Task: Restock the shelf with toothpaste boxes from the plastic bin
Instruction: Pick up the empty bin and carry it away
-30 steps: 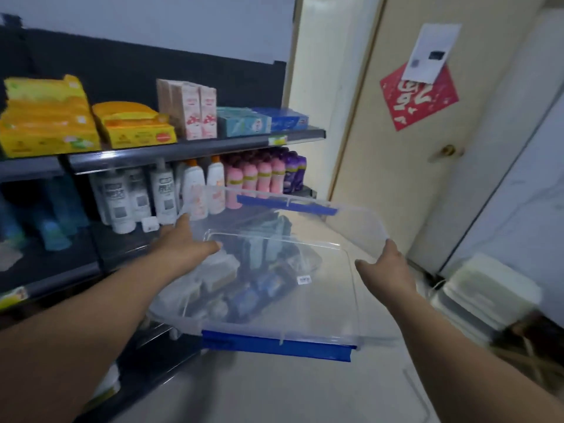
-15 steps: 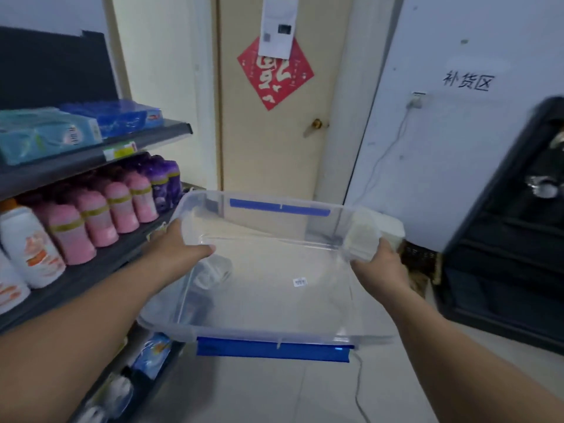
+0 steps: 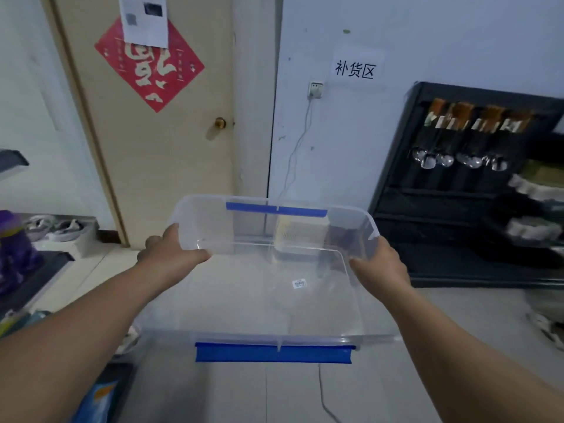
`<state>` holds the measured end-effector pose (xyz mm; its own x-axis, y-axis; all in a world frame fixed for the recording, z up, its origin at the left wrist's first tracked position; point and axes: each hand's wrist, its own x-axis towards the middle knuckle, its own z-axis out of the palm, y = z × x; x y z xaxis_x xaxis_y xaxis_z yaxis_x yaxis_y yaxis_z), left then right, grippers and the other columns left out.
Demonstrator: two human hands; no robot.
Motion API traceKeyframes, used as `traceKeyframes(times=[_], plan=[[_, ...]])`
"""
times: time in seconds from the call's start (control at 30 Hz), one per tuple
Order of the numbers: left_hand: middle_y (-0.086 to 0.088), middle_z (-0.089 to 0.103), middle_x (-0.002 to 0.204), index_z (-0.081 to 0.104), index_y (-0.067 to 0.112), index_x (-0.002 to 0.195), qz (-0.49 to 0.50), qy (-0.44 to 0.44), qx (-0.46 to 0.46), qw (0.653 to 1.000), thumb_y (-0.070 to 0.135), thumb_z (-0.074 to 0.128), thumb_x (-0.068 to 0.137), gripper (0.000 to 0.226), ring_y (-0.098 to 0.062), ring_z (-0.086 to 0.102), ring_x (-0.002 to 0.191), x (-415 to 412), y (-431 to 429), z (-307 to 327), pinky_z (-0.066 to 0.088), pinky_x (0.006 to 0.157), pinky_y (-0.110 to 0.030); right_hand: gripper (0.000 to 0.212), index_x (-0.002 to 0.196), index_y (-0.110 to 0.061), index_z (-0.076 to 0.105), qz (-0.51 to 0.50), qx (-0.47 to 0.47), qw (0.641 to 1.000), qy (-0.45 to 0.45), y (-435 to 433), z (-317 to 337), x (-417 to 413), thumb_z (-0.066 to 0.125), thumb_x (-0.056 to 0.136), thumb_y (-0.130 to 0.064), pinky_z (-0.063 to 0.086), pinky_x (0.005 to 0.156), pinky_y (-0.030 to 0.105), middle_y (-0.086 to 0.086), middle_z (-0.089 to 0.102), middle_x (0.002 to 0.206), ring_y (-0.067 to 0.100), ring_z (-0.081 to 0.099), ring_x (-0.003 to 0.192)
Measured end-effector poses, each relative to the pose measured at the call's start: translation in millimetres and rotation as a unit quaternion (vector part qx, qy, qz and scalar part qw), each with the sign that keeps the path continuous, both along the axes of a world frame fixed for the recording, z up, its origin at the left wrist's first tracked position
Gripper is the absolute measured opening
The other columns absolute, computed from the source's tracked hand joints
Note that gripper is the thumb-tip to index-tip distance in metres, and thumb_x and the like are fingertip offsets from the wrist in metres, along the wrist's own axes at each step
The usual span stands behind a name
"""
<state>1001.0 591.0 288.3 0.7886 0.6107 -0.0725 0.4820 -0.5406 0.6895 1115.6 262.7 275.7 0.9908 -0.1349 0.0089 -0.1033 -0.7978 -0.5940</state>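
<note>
A tan wooden door [image 3: 171, 141] has a red diamond paper sign [image 3: 149, 65] on it. A black metal rack [image 3: 467, 184] stands at the right with shiny silver spoons [image 3: 457, 158] hanging on it.

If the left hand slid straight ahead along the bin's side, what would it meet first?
Probably nothing near: past the left hand, gripping the clear plastic bin, lies open floor, then the beige door. Depth unclear.

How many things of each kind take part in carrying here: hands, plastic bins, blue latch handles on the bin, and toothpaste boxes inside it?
Hands: 2, left hand and right hand
Plastic bin: 1
Blue latch handles: 2, far latch and near latch
Toothpaste boxes inside: 0 visible
Total: 5
</note>
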Motion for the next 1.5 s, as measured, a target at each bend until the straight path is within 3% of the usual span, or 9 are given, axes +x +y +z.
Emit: traceKeyframes(times=[0.13,0.37,0.7,1.2,1.3,1.5], plan=[[-0.014,0.026,0.146,0.014,0.033,0.150,-0.010,0.007,-0.006,1.000,0.054,0.067,0.074,0.095,-0.036,0.034,0.130,76.5,-3.9,-3.3,0.037,0.102,-0.042,0.077,0.144,-0.024,0.031,-0.005,0.002,1.000,0.006,-8.8,-4.5,66.3,0.059,0.078,-0.053,0.049,0.093,0.050,0.006,0.046,0.140,0.035,0.052,0.116],[-0.013,0.025,0.148,0.014,0.032,0.150,-0.007,0.007,-0.011,1.000,0.052,0.068,0.077,0.093,-0.037,0.033,0.132,221.8,-17.3,4.6,0.037,0.103,-0.044,0.077,0.149,-0.024,0.026,0.000,-0.003,1.000,0.000,-21.1,-0.8,210.0,0.058,0.083,-0.048,0.046,0.097,0.048,0.006,0.040,0.146,0.036,0.048,0.123],[-0.014,0.025,0.148,0.014,0.031,0.151,-0.023,0.018,-0.021,0.999,0.052,0.068,0.076,0.095,-0.038,0.033,0.132,390.3,-9.8,-6.2,0.035,0.105,-0.042,0.074,0.145,-0.026,0.031,-0.015,-0.001,1.000,0.006,-13.6,-3.8,367.5,0.060,0.081,-0.049,0.048,0.096,0.051,0.007,0.044,0.139,0.036,0.051,0.117],[-0.013,0.027,0.151,0.016,0.025,0.152,-0.114,0.046,-0.037,0.992,0.054,0.067,0.073,0.098,-0.037,0.033,0.134,674.2,60.3,-37.8,0.033,0.109,-0.043,0.063,0.140,-0.026,0.036,-0.086,0.004,0.996,0.034,43.4,-40.6,604.9,0.060,0.084,-0.043,0.052,0.086,0.047,0.006,0.046,0.135,0.033,0.053,0.108],[-0.014,0.028,0.152,0.017,0.019,0.152,-0.120,0.052,-0.026,0.991,0.046,0.067,0.081,0.090,-0.036,0.033,0.135,718.9,59.2,-44.2,0.032,0.107,-0.041,0.063,0.140,-0.026,0.036,-0.090,0.003,0.995,0.043,45.4,-51.4,648.2,0.060,0.084,-0.042,0.052,0.086,0.046,0.006,0.046,0.135,0.032,0.053,0.108],[-0.014,0.034,0.149,0.022,0.017,0.150,-0.097,0.064,-0.048,0.992,0.046,0.071,0.077,0.093,-0.034,0.037,0.133,802.6,64.7,-76.1,0.035,0.108,-0.046,0.068,0.141,-0.027,0.035,-0.063,0.015,0.996,0.061,49.3,-86.6,746.0,0.061,0.081,-0.046,0.052,0.088,0.047,0.005,0.046,0.137,0.032,0.053,0.111]])
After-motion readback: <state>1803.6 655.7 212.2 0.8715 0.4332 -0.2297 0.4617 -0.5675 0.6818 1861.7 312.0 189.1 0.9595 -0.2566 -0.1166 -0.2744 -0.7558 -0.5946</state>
